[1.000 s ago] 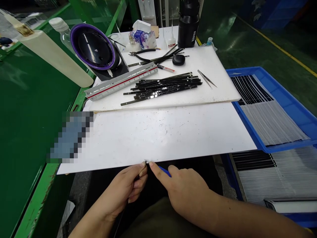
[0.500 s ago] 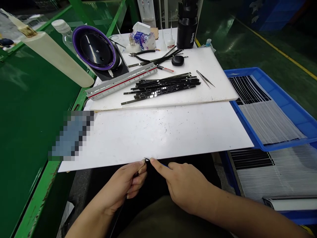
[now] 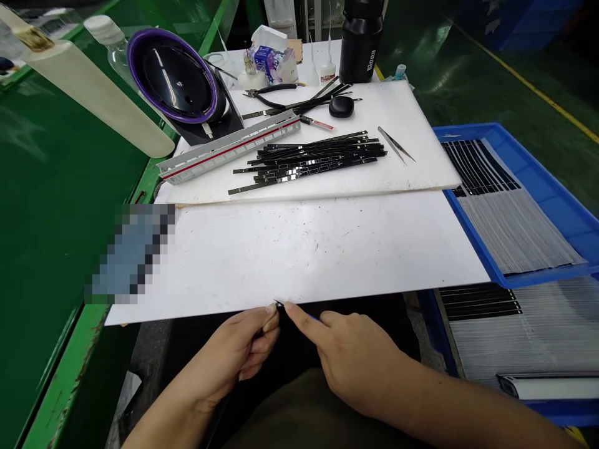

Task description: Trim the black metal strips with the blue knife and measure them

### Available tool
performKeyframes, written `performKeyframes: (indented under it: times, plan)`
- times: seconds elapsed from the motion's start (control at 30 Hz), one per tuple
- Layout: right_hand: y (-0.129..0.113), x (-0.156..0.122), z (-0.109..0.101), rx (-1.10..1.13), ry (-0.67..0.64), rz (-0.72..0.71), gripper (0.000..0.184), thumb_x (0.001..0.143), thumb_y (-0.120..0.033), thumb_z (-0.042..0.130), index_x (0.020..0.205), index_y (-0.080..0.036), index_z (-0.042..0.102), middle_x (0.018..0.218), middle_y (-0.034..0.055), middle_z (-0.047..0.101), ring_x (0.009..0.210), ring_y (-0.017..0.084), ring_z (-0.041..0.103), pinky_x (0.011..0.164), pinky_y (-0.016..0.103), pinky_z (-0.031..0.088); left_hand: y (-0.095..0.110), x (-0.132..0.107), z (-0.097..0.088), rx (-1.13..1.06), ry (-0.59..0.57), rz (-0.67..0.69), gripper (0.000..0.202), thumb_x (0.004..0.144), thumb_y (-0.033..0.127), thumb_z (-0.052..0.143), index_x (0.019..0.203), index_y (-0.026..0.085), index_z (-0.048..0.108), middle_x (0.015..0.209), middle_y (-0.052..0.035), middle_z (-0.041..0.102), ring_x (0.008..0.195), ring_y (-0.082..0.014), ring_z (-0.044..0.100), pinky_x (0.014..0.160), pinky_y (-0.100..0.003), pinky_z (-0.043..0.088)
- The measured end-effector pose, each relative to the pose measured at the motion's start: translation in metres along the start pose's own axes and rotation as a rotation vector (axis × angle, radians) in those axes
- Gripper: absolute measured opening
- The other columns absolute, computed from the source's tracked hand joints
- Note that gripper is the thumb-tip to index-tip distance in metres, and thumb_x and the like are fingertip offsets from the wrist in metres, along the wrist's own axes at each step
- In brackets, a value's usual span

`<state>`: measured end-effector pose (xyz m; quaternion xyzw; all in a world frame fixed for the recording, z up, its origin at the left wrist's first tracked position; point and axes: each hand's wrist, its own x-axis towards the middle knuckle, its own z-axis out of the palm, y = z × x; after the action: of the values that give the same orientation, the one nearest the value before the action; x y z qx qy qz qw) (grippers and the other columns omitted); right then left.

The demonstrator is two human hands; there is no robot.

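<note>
My left hand point(image 3: 241, 352) is closed in a pinch at the near edge of the white board point(image 3: 299, 255), holding the end of a thin dark strip point(image 3: 277, 304) that runs down past my wrist. My right hand point(image 3: 349, 358) is closed around a thin blue-handled tool point(image 3: 309, 316), its forefinger stretched to the strip's tip. The two fingertips almost touch. A pile of black strips point(image 3: 311, 163) lies on the raised white board point(image 3: 327, 181) farther back, far from both hands.
Tweezers point(image 3: 395, 145), a grey ruler-like rail point(image 3: 229, 148), cutters point(image 3: 271, 93), a black earbud case point(image 3: 340, 106), glue bottles and a black flask point(image 3: 360, 40) sit at the back. A purple-rimmed black dish point(image 3: 173, 78) stands back left. Blue trays point(image 3: 538, 181) of strips fill the right. Green bench on the left.
Both hands stay at the board's near edge with the strip tip between them. The view shifted slightly; the blue tool shows less under my right hand than a second ago.
</note>
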<state>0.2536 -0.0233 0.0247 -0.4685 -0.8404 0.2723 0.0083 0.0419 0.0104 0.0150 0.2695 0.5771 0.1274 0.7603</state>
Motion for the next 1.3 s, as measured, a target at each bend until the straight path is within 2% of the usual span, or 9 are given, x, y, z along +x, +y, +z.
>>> performKeyframes:
  times: [0.33, 0.6, 0.8, 1.13, 1.3]
  plan:
    - [-0.003, 0.001, 0.008, -0.086, -0.008, 0.043, 0.083, 0.08, -0.012, 0.045, 0.154, -0.032, 0.014, 0.078, 0.001, 0.059, 0.049, 0.016, 0.05, 0.046, 0.03, 0.017, -0.001, 0.0, -0.001, 0.009, 0.005, 0.0, 0.043, 0.088, 0.057, 0.051, 0.069, 0.02, 0.038, 0.057, 0.0064, 0.031, 0.045, -0.0061, 0.016, 0.038, -0.018, 0.014]
    - [-0.005, 0.0, 0.008, -0.107, -0.021, 0.05, 0.083, 0.08, -0.012, 0.046, 0.154, -0.031, 0.014, 0.078, 0.0017, 0.058, 0.049, 0.015, 0.05, 0.045, 0.029, 0.017, 0.003, -0.001, 0.002, 0.037, 0.003, 0.028, 0.042, 0.089, 0.055, 0.049, 0.068, 0.02, 0.038, 0.056, 0.0064, 0.031, 0.044, -0.006, 0.016, 0.037, -0.018, 0.016]
    - [-0.006, 0.0, 0.011, -0.123, 0.017, 0.048, 0.082, 0.079, -0.011, 0.046, 0.153, -0.032, 0.018, 0.077, 0.0017, 0.058, 0.048, 0.015, 0.049, 0.045, 0.03, 0.012, 0.003, -0.002, 0.001, 0.046, -0.004, 0.023, 0.042, 0.088, 0.056, 0.049, 0.069, 0.02, 0.038, 0.056, 0.0068, 0.031, 0.044, -0.0064, 0.016, 0.038, -0.019, 0.015]
    - [-0.003, -0.004, 0.007, -0.02, 0.065, 0.032, 0.074, 0.085, -0.01, 0.041, 0.154, -0.029, 0.02, 0.078, 0.001, 0.062, 0.054, 0.017, 0.054, 0.048, 0.03, 0.021, 0.004, -0.002, -0.001, 0.051, -0.024, 0.024, 0.04, 0.089, 0.053, 0.048, 0.069, 0.02, 0.037, 0.057, 0.0067, 0.03, 0.044, -0.0063, 0.015, 0.038, -0.019, 0.014]
    - [-0.006, -0.002, 0.01, -0.044, 0.06, 0.031, 0.078, 0.081, -0.01, 0.043, 0.154, -0.029, 0.02, 0.078, 0.0017, 0.062, 0.051, 0.016, 0.052, 0.045, 0.03, 0.017, 0.003, -0.002, 0.002, 0.053, -0.013, 0.051, 0.041, 0.087, 0.054, 0.049, 0.068, 0.02, 0.036, 0.056, 0.0068, 0.031, 0.044, -0.0058, 0.016, 0.037, -0.018, 0.014]
